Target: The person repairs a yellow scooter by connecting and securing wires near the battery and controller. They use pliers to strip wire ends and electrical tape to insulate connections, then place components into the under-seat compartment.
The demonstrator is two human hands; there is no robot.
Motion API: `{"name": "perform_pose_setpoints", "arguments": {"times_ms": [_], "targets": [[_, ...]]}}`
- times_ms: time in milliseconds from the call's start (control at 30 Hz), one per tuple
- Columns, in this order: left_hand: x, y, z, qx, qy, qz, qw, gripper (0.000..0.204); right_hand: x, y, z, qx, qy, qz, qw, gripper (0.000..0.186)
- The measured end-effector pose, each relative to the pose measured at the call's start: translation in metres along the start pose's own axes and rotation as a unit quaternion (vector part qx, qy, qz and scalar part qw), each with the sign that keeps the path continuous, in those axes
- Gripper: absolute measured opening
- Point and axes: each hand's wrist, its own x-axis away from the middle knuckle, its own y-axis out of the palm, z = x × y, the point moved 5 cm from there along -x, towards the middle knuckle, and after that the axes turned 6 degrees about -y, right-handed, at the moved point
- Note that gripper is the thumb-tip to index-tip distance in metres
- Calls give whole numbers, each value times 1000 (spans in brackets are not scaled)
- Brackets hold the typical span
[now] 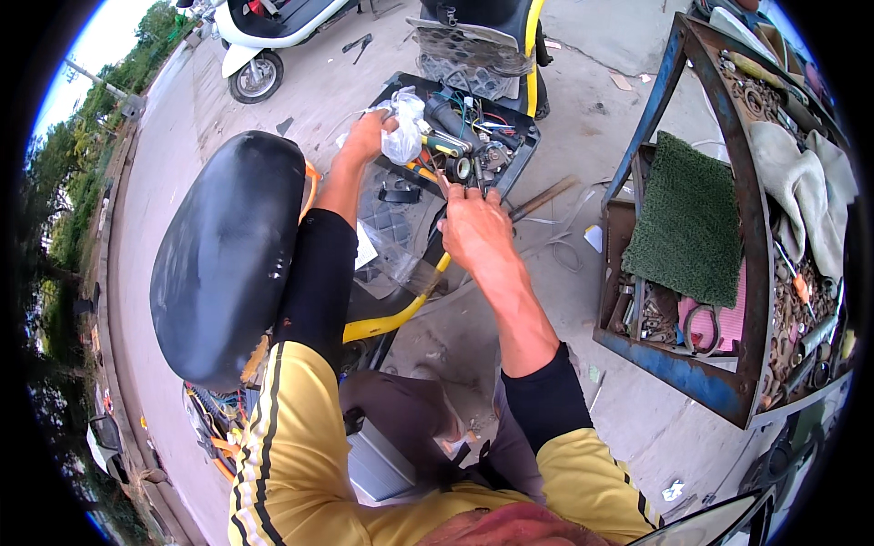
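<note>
My left hand (pixel 369 135) is closed on a crumpled white plastic bag (pixel 402 136) at the back left of an open black tool box (pixel 526 146). Inside lie wires, a dark cylinder, a black roll of tape and several tools. My right hand (pixel 471 223) is at the box's front, fingers curled on a small metal tool (pixel 443 182) that I cannot make out clearly. The box rests on the floorboard area of a yellow-and-black scooter (pixel 387 318), near a patterned mat (pixel 382 218) under clear plastic and a small black part (pixel 399 194).
A black seat (pixel 223 259) is raised at my left. A rusty blue metal cart (pixel 674 364) at my right holds a green mat (pixel 683 218), cloths and many metal parts. A white scooter (pixel 269 27) stands behind on the pavement. Cables and scraps lie on the ground.
</note>
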Motion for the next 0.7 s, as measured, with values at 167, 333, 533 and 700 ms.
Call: {"name": "perform_pose_setpoints", "arguments": {"times_ms": [167, 333, 533, 700], "targets": [[32, -62, 71, -91, 113, 334, 931, 37, -1, 6, 8, 3, 1, -1, 1000, 61], [64, -35, 182, -53, 277, -14, 959, 40, -3, 7, 9, 17, 2, -4, 1000, 63], [70, 38, 167, -192, 318, -13, 929, 42, 1, 10, 2, 19, -13, 31, 999, 64], [53, 4, 164, -56, 260, -59, 962, 31, 0, 2, 6, -45, -1, 10, 999, 61]]}}
